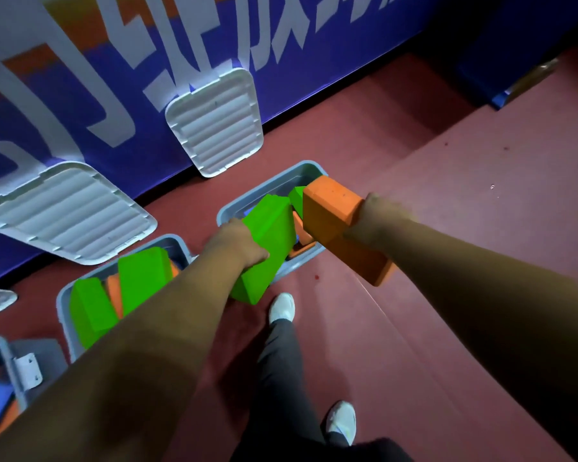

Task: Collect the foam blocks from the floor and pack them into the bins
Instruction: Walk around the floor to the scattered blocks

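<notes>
Green foam block (267,248), a matte rectangular slab, is gripped by the left hand (237,245). The right hand (377,215) grips the orange foam block (334,221). Both blocks are over the grey plastic bin (226,211) on the red floor (447,228). A ribbed white lid (214,121) leans nearby.

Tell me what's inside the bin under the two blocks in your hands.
Visible in the bin: a green piece at the far end, orange foam at the near right, a blue sliver. The held green block and held orange block cover the rest.
</notes>
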`<action>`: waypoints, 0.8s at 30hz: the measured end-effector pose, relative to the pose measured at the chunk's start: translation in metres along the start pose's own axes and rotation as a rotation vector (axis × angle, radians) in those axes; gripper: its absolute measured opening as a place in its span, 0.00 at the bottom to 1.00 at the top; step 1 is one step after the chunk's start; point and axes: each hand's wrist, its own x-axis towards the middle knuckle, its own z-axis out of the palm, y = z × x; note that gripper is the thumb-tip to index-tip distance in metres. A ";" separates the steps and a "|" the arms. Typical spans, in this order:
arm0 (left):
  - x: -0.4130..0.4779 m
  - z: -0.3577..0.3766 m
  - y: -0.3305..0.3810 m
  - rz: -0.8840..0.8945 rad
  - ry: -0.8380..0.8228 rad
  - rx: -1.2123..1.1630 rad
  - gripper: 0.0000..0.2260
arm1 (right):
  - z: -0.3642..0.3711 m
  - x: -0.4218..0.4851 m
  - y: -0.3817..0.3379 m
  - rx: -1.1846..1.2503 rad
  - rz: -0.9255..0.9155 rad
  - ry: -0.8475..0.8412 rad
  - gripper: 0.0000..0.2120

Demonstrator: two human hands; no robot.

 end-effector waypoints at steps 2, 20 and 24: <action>0.039 0.006 0.007 0.002 -0.024 -0.005 0.47 | 0.003 0.033 -0.010 0.008 0.023 -0.017 0.35; 0.250 0.100 0.034 -0.200 0.138 -0.103 0.43 | 0.088 0.316 -0.049 0.058 0.006 -0.015 0.40; 0.264 0.140 0.041 -0.155 0.123 -0.128 0.45 | 0.119 0.347 -0.057 -0.001 -0.026 -0.019 0.38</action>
